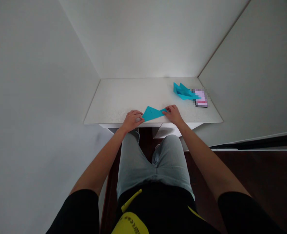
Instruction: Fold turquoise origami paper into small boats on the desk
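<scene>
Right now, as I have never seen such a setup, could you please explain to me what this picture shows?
There is no machine here, only a person's bare hands. The one picture comes from a camera worn on the head, looking forward and down past the jeans. On the white table is a folded blue paper. The left hand touches its left end; the right hand pinches its narrow right end. Farther back, to the right, is another blue paper shape, overlapping in view a pixelated item that I cannot identify.

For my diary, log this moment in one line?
left hand: touching folded blue paper, left end | right hand: holding right end | below: white desk
</scene>
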A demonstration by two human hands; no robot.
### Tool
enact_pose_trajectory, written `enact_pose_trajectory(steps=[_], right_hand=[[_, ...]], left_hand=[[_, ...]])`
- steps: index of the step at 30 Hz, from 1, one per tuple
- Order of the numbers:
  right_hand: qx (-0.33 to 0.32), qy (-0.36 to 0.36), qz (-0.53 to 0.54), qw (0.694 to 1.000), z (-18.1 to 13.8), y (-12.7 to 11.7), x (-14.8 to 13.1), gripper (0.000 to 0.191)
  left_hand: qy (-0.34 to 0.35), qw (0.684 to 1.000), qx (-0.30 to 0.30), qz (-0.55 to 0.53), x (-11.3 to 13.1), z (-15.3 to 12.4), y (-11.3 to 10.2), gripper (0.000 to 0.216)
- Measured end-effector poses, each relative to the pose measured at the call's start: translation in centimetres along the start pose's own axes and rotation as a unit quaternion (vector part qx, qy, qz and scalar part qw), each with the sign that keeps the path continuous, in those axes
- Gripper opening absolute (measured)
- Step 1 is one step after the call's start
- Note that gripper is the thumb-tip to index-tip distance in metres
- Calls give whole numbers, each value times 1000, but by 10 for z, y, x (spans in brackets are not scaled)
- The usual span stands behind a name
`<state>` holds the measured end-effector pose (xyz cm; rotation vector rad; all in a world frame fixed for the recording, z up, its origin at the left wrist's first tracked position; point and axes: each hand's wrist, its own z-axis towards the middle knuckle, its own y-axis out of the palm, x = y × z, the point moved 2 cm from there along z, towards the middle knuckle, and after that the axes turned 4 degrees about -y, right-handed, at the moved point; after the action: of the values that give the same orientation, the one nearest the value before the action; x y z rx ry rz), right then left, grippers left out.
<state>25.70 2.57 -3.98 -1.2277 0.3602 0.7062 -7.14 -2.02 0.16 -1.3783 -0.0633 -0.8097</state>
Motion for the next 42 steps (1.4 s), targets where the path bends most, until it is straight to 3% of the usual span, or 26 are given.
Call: enact_pose_trajectory(steps=[2, 5, 8, 18, 25, 29, 36, 42], right_hand=[[-15, -19, -12, 1000, 4, -2, -3, 34], [-19, -55, -44, 997, 4, -6, -14, 27], [-15, -86, -77, 993, -2, -9, -27, 29], [-90, -162, -150, 971, -45, -15, -58, 47], [-79, -119, -170, 975, -54, -7, -77, 53], [-85, -119, -174, 974, -56, -15, -77, 54], [-70, -107, -192, 973, -71, -24, -72, 54], [-43, -108, -184, 976, -81, -25, -67, 48]], left_hand=[[12, 999, -38, 10, -2, 8, 0, 20], [34, 994, -97, 34, -1, 15, 2, 49], [54, 990, -117, 63, 2, 14, 5, 52], [57, 992, -79, 86, 11, 9, 5, 46], [58, 994, -69, 69, 8, 10, 6, 48], [37, 997, -53, 45, 7, 10, 4, 48], [-36, 997, 37, 49, 22, 1, 5, 18], [-42, 996, 39, 73, 43, -19, 12, 28]])
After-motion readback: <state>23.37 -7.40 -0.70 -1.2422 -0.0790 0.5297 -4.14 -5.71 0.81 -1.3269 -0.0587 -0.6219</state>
